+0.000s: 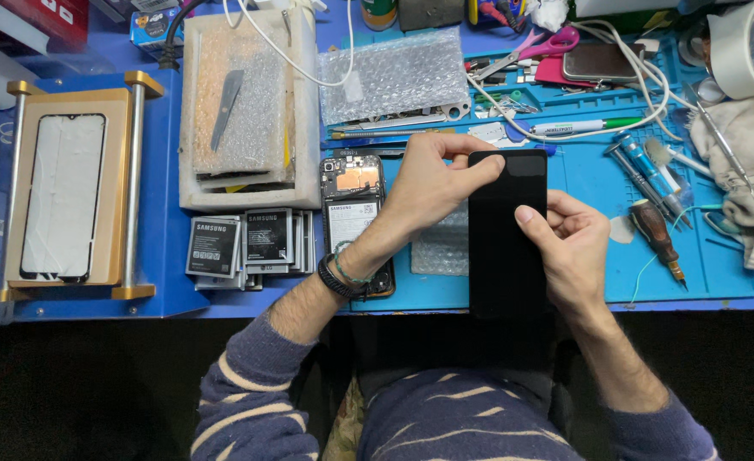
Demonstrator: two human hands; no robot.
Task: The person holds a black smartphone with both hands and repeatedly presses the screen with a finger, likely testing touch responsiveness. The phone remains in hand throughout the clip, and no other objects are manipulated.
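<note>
A black phone screen panel (505,235) is held upright over the blue work mat (599,183), near the table's front edge. My left hand (432,183) grips its upper left corner, fingertips on the top edge. My right hand (569,243) holds its right side, thumb pressed on the glass. Just left of my left wrist lies an opened phone body (353,201) with its battery and circuit board showing.
Several loose phone batteries (249,239) lie left of the opened phone. A wooden clamp frame with a screen (65,192) stands far left. A foam block (244,111) and bubble wrap (394,77) sit behind. Screwdrivers (654,230), pens, scissors (535,49) and cloths crowd the right.
</note>
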